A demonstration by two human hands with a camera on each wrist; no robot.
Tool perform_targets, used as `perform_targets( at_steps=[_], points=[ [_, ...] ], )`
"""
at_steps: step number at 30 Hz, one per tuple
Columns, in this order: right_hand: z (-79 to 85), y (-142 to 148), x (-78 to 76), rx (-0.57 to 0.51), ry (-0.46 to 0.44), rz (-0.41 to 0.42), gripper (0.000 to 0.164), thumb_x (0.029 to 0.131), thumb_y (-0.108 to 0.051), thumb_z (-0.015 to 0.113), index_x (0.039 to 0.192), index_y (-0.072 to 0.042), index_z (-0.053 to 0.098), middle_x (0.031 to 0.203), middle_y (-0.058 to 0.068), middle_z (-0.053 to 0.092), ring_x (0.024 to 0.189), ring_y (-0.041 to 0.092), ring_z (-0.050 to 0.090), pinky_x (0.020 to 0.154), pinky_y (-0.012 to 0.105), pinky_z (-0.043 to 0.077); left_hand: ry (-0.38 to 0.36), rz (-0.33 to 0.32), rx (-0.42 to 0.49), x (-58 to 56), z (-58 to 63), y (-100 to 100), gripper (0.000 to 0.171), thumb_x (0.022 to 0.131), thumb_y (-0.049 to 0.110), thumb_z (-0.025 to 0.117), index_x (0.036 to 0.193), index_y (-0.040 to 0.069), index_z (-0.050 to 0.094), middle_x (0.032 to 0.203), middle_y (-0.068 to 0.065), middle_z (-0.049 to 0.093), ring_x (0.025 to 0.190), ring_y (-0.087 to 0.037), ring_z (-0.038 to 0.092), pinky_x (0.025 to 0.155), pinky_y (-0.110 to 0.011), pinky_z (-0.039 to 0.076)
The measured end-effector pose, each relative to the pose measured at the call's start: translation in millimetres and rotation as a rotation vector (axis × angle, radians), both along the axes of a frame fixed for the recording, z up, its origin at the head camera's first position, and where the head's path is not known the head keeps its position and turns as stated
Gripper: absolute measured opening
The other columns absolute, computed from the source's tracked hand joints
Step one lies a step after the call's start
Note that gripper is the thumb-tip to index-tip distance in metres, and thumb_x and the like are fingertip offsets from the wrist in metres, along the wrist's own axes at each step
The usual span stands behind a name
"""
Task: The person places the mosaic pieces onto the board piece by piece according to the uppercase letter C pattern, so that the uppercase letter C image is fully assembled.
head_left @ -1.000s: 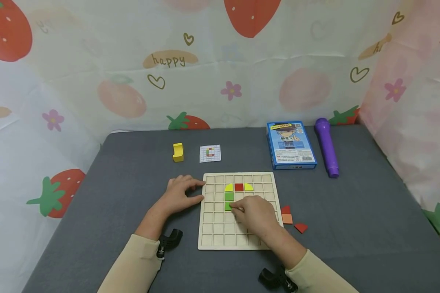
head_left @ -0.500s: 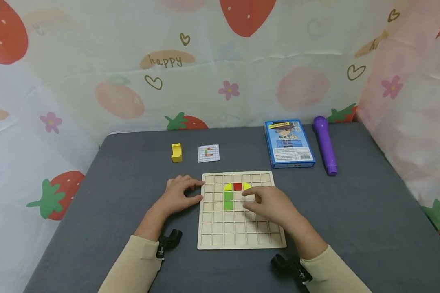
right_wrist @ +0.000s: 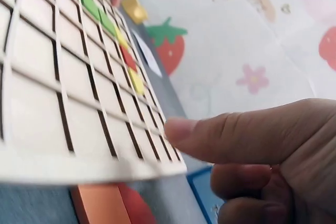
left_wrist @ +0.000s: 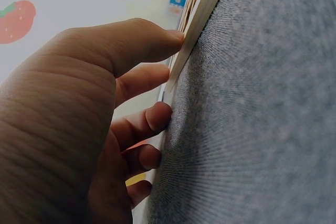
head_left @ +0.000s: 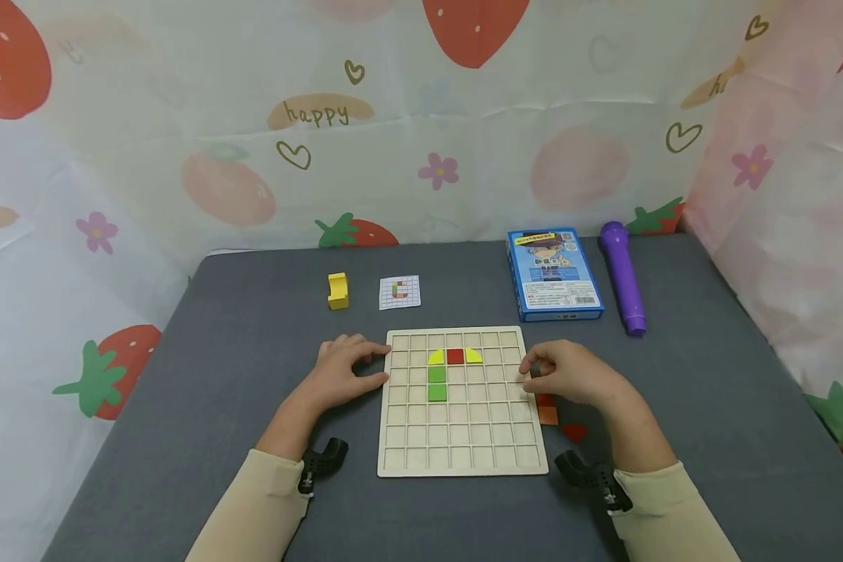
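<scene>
A pale wooden grid board (head_left: 464,462) lies flat on the grey table. In its cells sit two green squares (head_left: 437,393), a red square (head_left: 455,357) and two yellow rounded pieces (head_left: 474,357). My left hand (head_left: 347,371) touches the board's left edge with thumb and forefinger tips. Over the right edge is my right hand (head_left: 578,376), its fingers loosely bent, with nothing seen between them. Just below it, an orange square (head_left: 548,416) lies beside the board, with a red piece (head_left: 574,432) farther right. Another red piece there is mostly covered by the hand.
Behind the board are a yellow block (head_left: 338,292) and a small card (head_left: 399,293) printed with a coloured grid pattern. A blue box (head_left: 556,275) and a purple microphone-shaped object (head_left: 624,279) lie at the back right. A printed cloth (head_left: 478,211) hangs behind the table.
My right hand has left the lower green square and moved right across the board to its right edge. The green square stays in its cell. My left hand keeps its place.
</scene>
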State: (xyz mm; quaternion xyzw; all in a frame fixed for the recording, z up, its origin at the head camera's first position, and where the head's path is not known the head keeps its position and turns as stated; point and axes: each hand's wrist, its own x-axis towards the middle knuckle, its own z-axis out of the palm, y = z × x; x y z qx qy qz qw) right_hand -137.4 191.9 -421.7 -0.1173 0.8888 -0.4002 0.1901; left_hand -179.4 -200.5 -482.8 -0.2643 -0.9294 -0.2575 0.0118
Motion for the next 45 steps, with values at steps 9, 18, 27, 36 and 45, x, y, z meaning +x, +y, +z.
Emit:
perform_targets(
  at_steps=[9, 18, 27, 36, 45],
  points=[
    [-7.8, 18.6, -3.8, 0.069, -0.103, 0.014, 0.021, 0.085, -0.006, 0.081, 0.101, 0.000, 0.068, 0.069, 0.003, 0.048, 0.063, 0.017, 0.043, 0.061, 0.034, 0.035, -0.013, 0.012, -0.001, -0.5, 0.0, 0.4, 0.041, 0.090, 0.033, 0.079, 0.128, 0.018, 0.073, 0.090, 0.004, 0.053, 0.085, -0.016, 0.044, 0.081, -0.045, 0.028],
    [-8.4, 19.2, -4.0, 0.298, 0.014, -0.108, 0.025, 0.090, -0.029, 0.080, 0.091, -0.007, 0.068, 0.081, 0.005, 0.058, 0.074, 0.021, 0.053, 0.063, 0.036, 0.041, -0.009, 0.013, -0.003, 0.2, 1.5, 0.6, 0.041, 0.090, 0.032, 0.080, 0.128, 0.018, 0.073, 0.090, 0.005, 0.053, 0.084, -0.015, 0.044, 0.081, -0.044, 0.028],
    [-7.5, 14.7, -4.4, 0.347, 0.036, -0.102, 0.016, 0.091, -0.018, 0.076, 0.101, -0.006, 0.073, 0.084, 0.006, 0.060, 0.074, 0.022, 0.053, 0.065, 0.038, 0.042, -0.011, 0.021, -0.009, 0.8, 1.6, 1.1, 0.041, 0.090, 0.033, 0.080, 0.128, 0.018, 0.074, 0.090, 0.005, 0.053, 0.086, -0.015, 0.045, 0.082, -0.044, 0.028],
    [-12.6, 10.5, -6.8, 0.332, 0.075, -0.114, 0.028, 0.088, -0.023, 0.078, 0.109, -0.005, 0.071, 0.078, 0.004, 0.055, 0.066, 0.020, 0.050, 0.059, 0.035, 0.037, -0.017, 0.024, -0.009, 0.4, 2.1, 1.4, 0.041, 0.090, 0.033, 0.080, 0.128, 0.018, 0.074, 0.090, 0.005, 0.054, 0.086, -0.015, 0.045, 0.082, -0.044, 0.028],
    [2.2, 1.9, -1.6, 0.208, 0.194, -0.152, 0.031, 0.087, -0.017, 0.068, 0.116, -0.006, 0.071, 0.085, 0.004, 0.056, 0.066, 0.019, 0.048, 0.060, 0.035, 0.037, -0.018, 0.023, -0.010, 0.0, 1.3, 1.7, 0.041, 0.090, 0.033, 0.079, 0.128, 0.018, 0.073, 0.091, 0.005, 0.054, 0.086, -0.016, 0.045, 0.082, -0.044, 0.028]
  ],
)
